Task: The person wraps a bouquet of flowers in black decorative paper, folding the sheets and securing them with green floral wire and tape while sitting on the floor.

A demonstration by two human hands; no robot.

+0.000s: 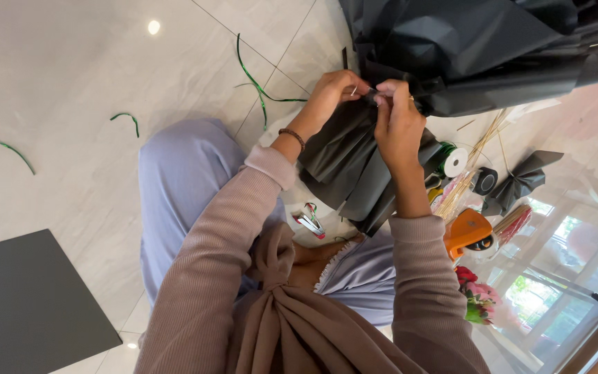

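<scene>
Both hands, left hand [330, 93] and right hand [397, 118], pinched a thin wire [365, 88] with narrow fingertips around gathered black paper [354, 163].

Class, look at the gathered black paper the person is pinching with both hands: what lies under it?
Under the black paper, a green ribbon spool, thin sticks and an orange tool show at its right edge on the tiled floor. Anything directly beneath is covered.

Both hands [372, 104] meet on the gathered paper [354, 159], ribbon spool [451, 161] just right, scraps [261, 86] left.
</scene>
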